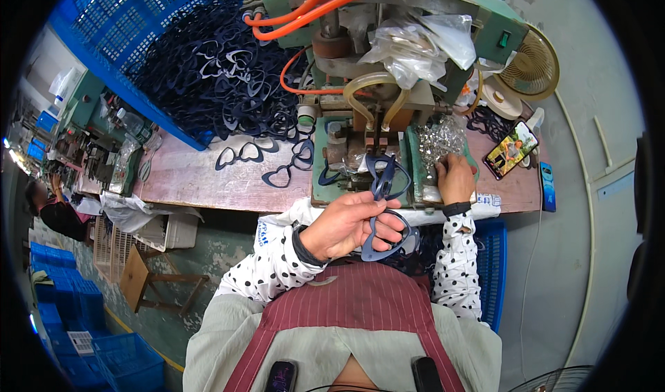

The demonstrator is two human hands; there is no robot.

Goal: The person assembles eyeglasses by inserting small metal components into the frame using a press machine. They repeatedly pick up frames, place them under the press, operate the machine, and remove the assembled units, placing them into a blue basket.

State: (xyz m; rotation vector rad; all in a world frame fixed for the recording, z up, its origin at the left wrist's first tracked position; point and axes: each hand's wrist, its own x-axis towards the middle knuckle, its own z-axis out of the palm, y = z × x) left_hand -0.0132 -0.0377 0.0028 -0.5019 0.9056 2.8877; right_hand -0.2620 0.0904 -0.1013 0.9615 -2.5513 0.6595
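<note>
My left hand (353, 224) is closed around dark blue eyeglass frames (374, 252) with pointed, heart-like rims. They are held in front of the press machine (277, 1), some sticking up above my fingers and some hanging below. My right hand (456, 179) reaches into a green tray at the machine's right, its fingers curled together at the edge of a heap of small shiny metal parts (440, 137). Whatever sits between those fingertips is too small to make out. Several loose frames (280, 175) lie on the table left of the machine.
A tilted blue basket (104, 66) full of dark frames stands at the far left. Orange hoses (298, 21) cross above the machine. To the right are a phone (511, 149) and a fan (530, 63). A wooden stool (137, 278) stands on the floor. Another person (62, 215) sits far left.
</note>
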